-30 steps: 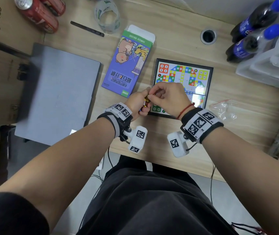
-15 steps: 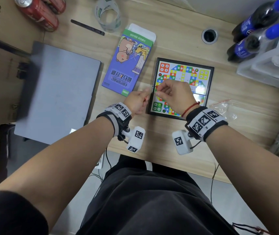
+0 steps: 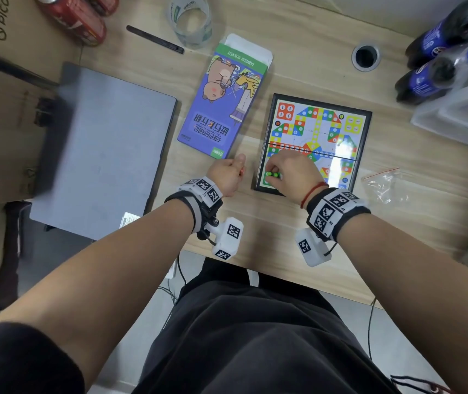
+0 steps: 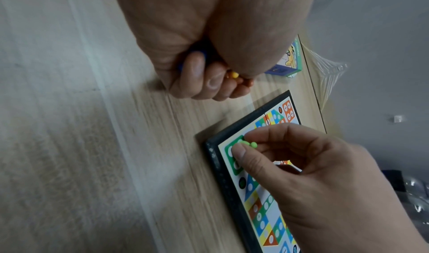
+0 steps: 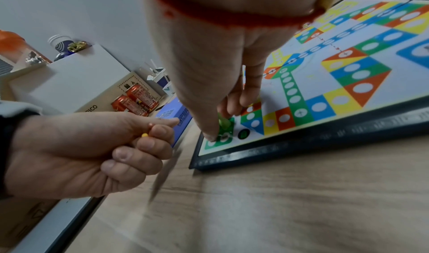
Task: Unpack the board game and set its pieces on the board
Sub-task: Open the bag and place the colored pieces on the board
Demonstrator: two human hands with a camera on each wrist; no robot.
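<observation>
A colourful ludo-style board point(image 3: 360, 155) with a black frame lies open on the wooden desk. My right hand point(image 3: 287, 173) hovers over its near left corner and pinches small green pieces point(image 3: 273, 174) point(image 4: 248, 144) above the green home square point(image 5: 223, 140). My left hand point(image 3: 228, 177) rests on the desk just left of the board, fist curled round several more pieces; yellow and orange ones point(image 4: 234, 75) peek out between its fingers point(image 5: 144, 145). The purple game box point(image 3: 224, 106) lies open beyond the left hand.
A closed grey laptop point(image 3: 99, 149) sits at left, cardboard boxes point(image 3: 5, 52) and red cans point(image 3: 73, 15) behind it. A tape roll point(image 3: 190, 18), a black pen point(image 3: 154, 39), a cable hole point(image 3: 365, 56), blue-capped bottles point(image 3: 440, 46) and an empty plastic bag point(image 3: 380, 183) surround the board.
My hands have parted. The right one carried green pieces down to the board's near left corner; the left fist drew back to the desk beside the board.
</observation>
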